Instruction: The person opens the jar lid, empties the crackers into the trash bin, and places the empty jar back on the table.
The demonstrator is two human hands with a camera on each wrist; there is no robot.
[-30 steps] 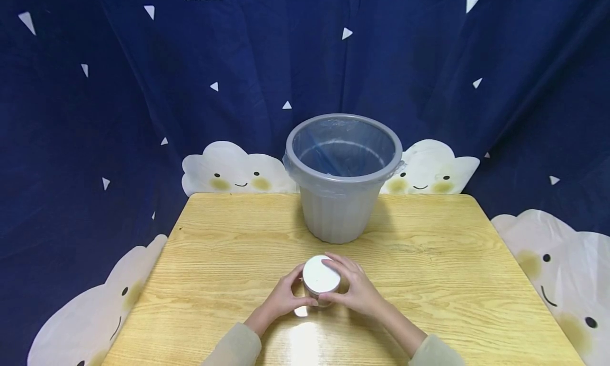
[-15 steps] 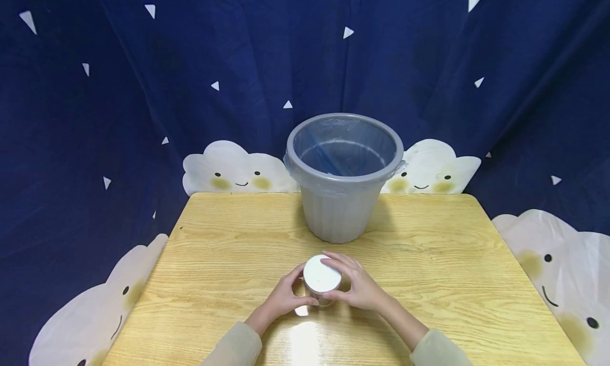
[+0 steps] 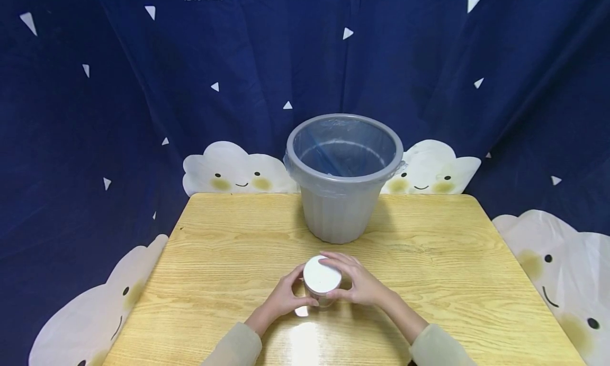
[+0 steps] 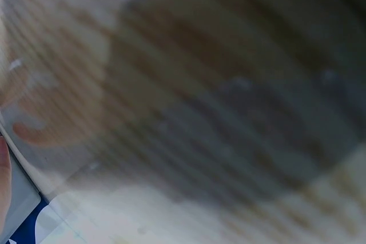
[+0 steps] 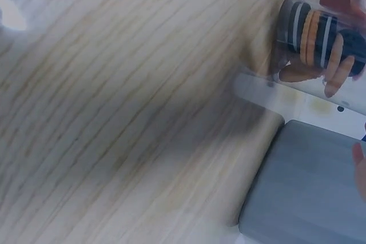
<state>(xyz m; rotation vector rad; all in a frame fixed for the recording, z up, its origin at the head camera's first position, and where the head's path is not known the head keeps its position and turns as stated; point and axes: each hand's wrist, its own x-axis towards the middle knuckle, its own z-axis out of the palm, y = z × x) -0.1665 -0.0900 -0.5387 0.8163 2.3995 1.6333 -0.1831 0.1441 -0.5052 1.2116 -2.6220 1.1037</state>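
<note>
A small clear jar with a white lid [image 3: 322,275] stands on the wooden table [image 3: 224,239], near its front middle. My left hand [image 3: 284,297] grips the jar's body from the left. My right hand [image 3: 359,286] curls round the lid from the right and behind. In the right wrist view the jar [image 5: 320,38] shows stacked dark blue, orange and white bands inside, with fingertips on its far side. The left wrist view is a blur of table grain.
A grey bin [image 3: 340,196] with a clear liner stands on the table just behind the jar; it also shows as the grey bin [image 5: 309,192] in the right wrist view. A dark blue cloth with white clouds hangs all around the table.
My right hand has shifted slightly round the lid, its wrist drawing a little toward me. The jar and the left hand stay where they were.
</note>
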